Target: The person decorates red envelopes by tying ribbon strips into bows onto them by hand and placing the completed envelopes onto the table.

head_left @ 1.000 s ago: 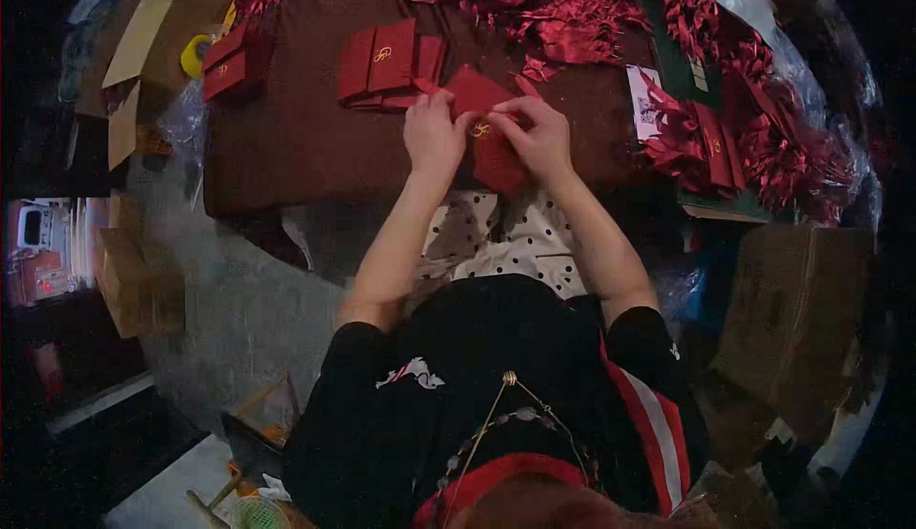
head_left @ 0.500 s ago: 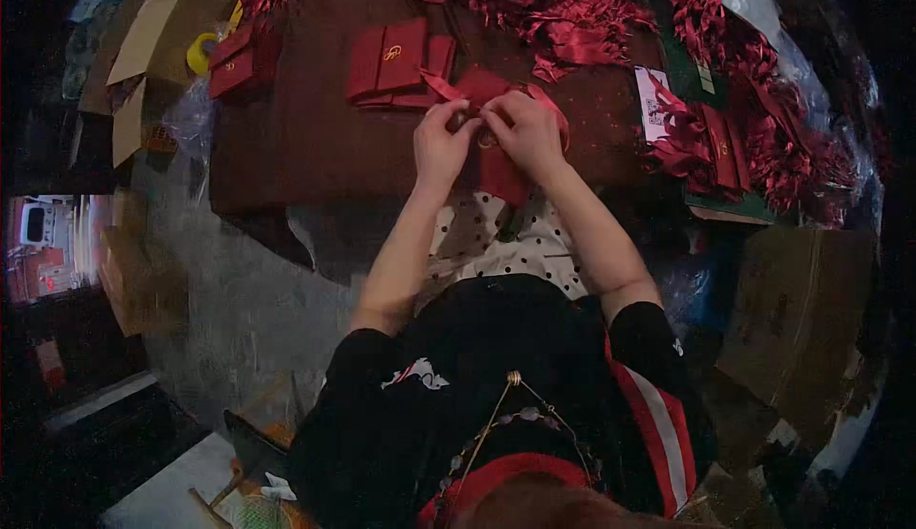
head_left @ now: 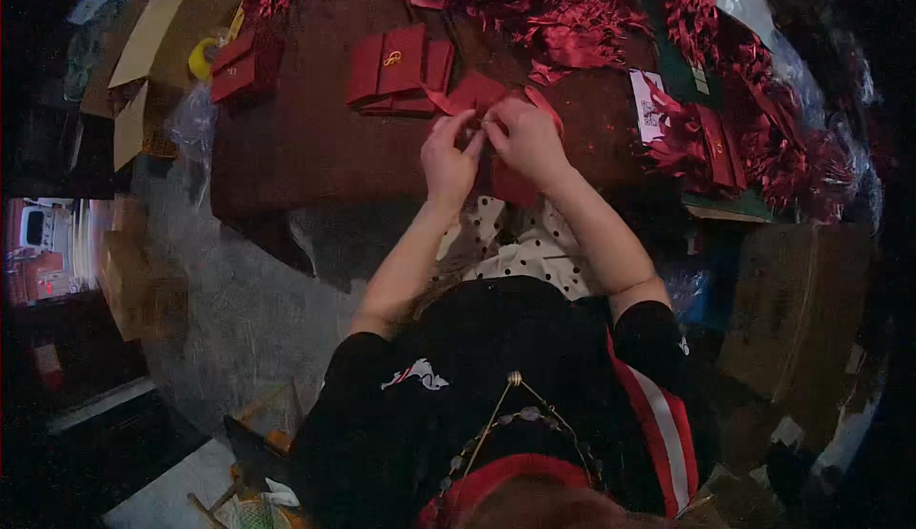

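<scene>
Your left hand (head_left: 450,162) and right hand (head_left: 530,145), fingers narrow, pinch the red ribbon (head_left: 545,107) against the red pouch (head_left: 513,186); this fine work likely calls for even tension.

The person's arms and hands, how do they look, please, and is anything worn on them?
The left hand and right hand show no gloves. Both forearms are bare, without visible watch or bracelet. Short black sleeves end near the elbows; the right one has a small whitish mark.
</scene>
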Tool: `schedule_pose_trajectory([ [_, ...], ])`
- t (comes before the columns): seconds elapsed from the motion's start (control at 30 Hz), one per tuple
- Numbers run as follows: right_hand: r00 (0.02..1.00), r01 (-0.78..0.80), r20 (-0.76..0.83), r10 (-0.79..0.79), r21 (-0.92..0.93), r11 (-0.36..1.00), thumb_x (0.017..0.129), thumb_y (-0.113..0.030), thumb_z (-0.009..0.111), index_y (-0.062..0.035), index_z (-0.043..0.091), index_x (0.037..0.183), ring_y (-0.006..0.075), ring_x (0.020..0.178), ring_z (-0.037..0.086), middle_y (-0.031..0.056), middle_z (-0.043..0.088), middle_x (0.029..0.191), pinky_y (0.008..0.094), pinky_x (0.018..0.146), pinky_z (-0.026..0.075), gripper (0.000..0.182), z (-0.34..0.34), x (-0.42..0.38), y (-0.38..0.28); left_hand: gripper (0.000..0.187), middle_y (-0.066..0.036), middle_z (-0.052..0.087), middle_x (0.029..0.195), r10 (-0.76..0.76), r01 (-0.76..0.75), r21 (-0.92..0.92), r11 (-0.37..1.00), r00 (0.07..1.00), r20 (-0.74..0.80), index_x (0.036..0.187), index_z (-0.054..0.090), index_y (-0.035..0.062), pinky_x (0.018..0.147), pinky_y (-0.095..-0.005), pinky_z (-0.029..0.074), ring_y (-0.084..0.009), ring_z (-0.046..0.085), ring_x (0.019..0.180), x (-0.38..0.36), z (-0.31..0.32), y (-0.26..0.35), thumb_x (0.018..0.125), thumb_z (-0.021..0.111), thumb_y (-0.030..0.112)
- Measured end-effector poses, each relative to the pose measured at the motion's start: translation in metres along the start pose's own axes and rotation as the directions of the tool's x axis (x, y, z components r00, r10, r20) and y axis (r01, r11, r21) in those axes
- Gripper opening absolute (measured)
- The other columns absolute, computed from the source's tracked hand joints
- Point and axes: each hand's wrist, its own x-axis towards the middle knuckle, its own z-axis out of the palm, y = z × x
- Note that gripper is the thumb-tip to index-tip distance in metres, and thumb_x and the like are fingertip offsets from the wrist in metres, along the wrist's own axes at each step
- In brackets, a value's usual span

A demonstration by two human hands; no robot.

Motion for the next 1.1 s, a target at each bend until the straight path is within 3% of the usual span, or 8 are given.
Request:
schedule_pose_trajectory([
  [0.33,0.987,-0.159,0.013,0.158,0.077,0.984,0.081,-0.02,0.069,-0.0032,0.069,0.082,0.0367,0.078,0.068,0.0165,0.069,0.081,0.0473,0.071,0.054,0.017,-0.004,-0.014,0.0,0.028,-0.007,0.062,0.093,0.002,-0.004,-0.079,0.997,0.999,-0.032,0.109,0.067,0.0019,0.077,-0.0325,0.049,-0.0178,0.06,0.084,-0.012,0.008,-0.007,0.083,0.076,0.008],
  [0.5,0.968,-0.25,0.008,0.253,0.175,0.952,0.081,-0.021,0.069,-0.0017,0.07,0.083,0.0374,0.079,0.068,0.018,0.069,0.081,0.047,0.071,0.054,0.02,0.0,-0.016,0.0,0.028,-0.013,0.064,0.101,0.158,-0.154,0.071,0.985,0.986,-0.048,0.112,0.067,0.0018,0.079,-0.0367,0.051,-0.029,0.065,0.089,-0.016,0.005,0.003,0.086,0.074,0.009],
  [0.7,0.997,-0.051,-0.059,0.043,-0.148,0.988,0.087,-0.014,0.062,-0.0017,0.061,0.083,0.0387,0.078,0.065,0.0185,0.063,0.082,0.0466,0.071,0.054,0.013,0.011,-0.02,-0.004,0.041,-0.016,0.063,0.103,0.378,-0.355,0.282,0.891,0.925,-0.028,0.121,0.062,0.0048,0.079,-0.0452,0.053,-0.0369,0.064,0.093,-0.019,0.013,-0.004,0.081,0.069,0.01],
  [0.87,0.998,-0.058,-0.001,0.059,-0.236,0.97,0.088,-0.011,0.06,-0.0016,0.061,0.085,0.0379,0.08,0.065,0.0188,0.063,0.085,0.0458,0.071,0.055,0.01,0.014,-0.018,-0.003,0.035,-0.015,0.063,0.102,0.33,-0.306,0.254,0.918,0.942,-0.057,0.116,0.065,0.0059,0.078,-0.0448,0.053,-0.0367,0.064,0.091,-0.016,0.023,-0.006,0.081,0.07,0.012],
  [0.97,0.969,-0.242,0.068,0.237,0.089,0.966,0.083,-0.019,0.066,-0.0008,0.07,0.081,0.0365,0.079,0.068,0.0172,0.069,0.081,0.0453,0.073,0.054,0.018,0.005,-0.011,0.013,0.028,-0.014,0.065,0.095,0.256,-0.245,0.12,0.962,0.963,-0.089,0.11,0.067,0.0045,0.078,-0.0414,0.053,-0.0333,0.065,0.088,-0.012,0.02,-0.003,0.083,0.071,0.011],
  [1.0,0.944,-0.327,0.122,0.307,0.233,0.916,0.081,-0.023,0.071,-0.0025,0.074,0.084,0.0318,0.079,0.07,0.0152,0.072,0.081,0.0415,0.073,0.054,0.021,0.008,-0.012,0.025,0.027,-0.013,0.066,0.096,0.07,-0.069,0.03,0.997,0.997,-0.039,0.109,0.068,0.0033,0.081,-0.0375,0.052,-0.0294,0.067,0.091,-0.01,0.016,0.002,0.083,0.074,0.01],
  [1.07,0.924,-0.382,0.182,0.337,0.369,0.848,0.08,-0.022,0.074,-0.0015,0.075,0.089,0.0265,0.078,0.071,0.0148,0.072,0.082,0.0373,0.073,0.054,0.022,0.012,-0.013,0.038,0.026,-0.012,0.064,0.09,0.006,-0.008,-0.031,0.999,0.999,-0.043,0.108,0.068,0.0034,0.08,-0.0359,0.051,-0.0265,0.065,0.088,-0.009,0.016,0.006,0.084,0.074,0.01],
  [1.1,0.929,-0.368,0.18,0.322,0.376,0.851,0.084,-0.018,0.074,0.0009,0.074,0.093,0.0092,0.075,0.066,0.0055,0.073,0.08,0.0274,0.07,0.053,0.021,0.007,-0.013,0.034,0.027,-0.01,0.062,0.088,0.016,-0.017,-0.059,0.998,1.0,-0.02,0.109,0.067,0.0035,0.081,-0.0348,0.05,-0.0231,0.064,0.086,-0.008,0.016,0.003,0.084,0.074,0.01],
])
